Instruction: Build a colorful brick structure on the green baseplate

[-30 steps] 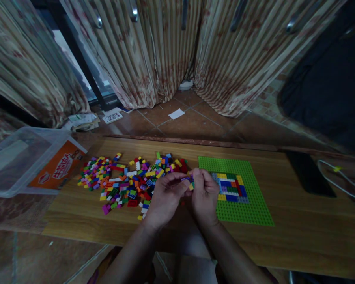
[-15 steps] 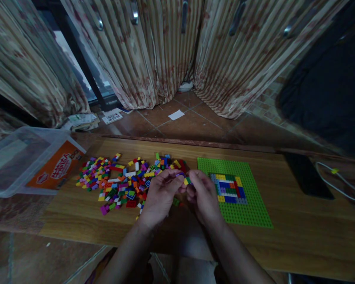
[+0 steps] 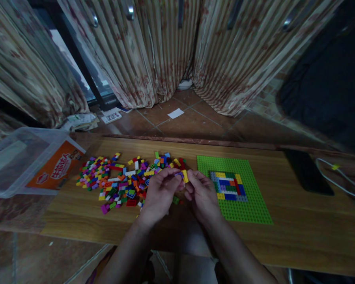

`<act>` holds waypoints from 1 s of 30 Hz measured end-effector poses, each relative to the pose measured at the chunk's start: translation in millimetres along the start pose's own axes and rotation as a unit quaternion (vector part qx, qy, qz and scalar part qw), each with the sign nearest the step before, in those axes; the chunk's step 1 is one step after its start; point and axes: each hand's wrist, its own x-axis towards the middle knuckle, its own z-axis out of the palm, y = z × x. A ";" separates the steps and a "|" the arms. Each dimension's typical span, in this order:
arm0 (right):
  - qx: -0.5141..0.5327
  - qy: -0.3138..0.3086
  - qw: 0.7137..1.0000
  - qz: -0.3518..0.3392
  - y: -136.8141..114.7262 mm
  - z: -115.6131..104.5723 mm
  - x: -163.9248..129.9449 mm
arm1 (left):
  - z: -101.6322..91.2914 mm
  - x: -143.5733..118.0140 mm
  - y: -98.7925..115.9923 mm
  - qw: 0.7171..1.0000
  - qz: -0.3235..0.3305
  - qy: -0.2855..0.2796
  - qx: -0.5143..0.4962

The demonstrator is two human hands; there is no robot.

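Observation:
My left hand (image 3: 162, 191) pinches a small purple brick (image 3: 180, 174) between thumb and fingers, in front of the loose pile. Against it, a yellow brick (image 3: 185, 176) is gripped by the fingertips of my right hand (image 3: 201, 192). The two bricks touch or nearly touch; whether they are joined I cannot tell. Just right of my hands lies a green baseplate (image 3: 254, 193). On it sits a flat, roughly square build of coloured bricks (image 3: 229, 186), partly bordered in grey, yellow and blue. The loose bricks (image 3: 131, 173) spread to the left, some hidden behind my left hand.
A clear plastic box (image 3: 17, 157) with an orange label stands at the table's left end. At the right lie a dark phone-like slab (image 3: 309, 173) and a white cable (image 3: 343, 183). Behind the wooden table (image 3: 91, 221) hang striped curtains (image 3: 154, 59).
In my fingertips the bricks have turned, so more of the yellow one shows and the green bit seen before no longer does. Both hands stay in nearly the same place.

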 end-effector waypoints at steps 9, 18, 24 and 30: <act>0.024 0.011 0.999 0.026 3.8 -1.7 1.0 | 0.6 1.8 -2.5 0.993 -0.064 -0.039 -0.086; 0.002 0.041 0.999 0.031 2.7 1.5 -5.6 | 10.9 -1.6 -13.0 0.999 0.034 -0.020 0.016; -0.022 0.048 0.997 0.048 1.7 -0.2 -6.9 | 14.1 -3.9 -11.7 0.999 0.015 -0.040 -0.016; -0.004 0.010 0.996 0.093 2.0 -4.0 -1.9 | -12.3 3.6 -2.8 0.992 0.050 0.000 0.116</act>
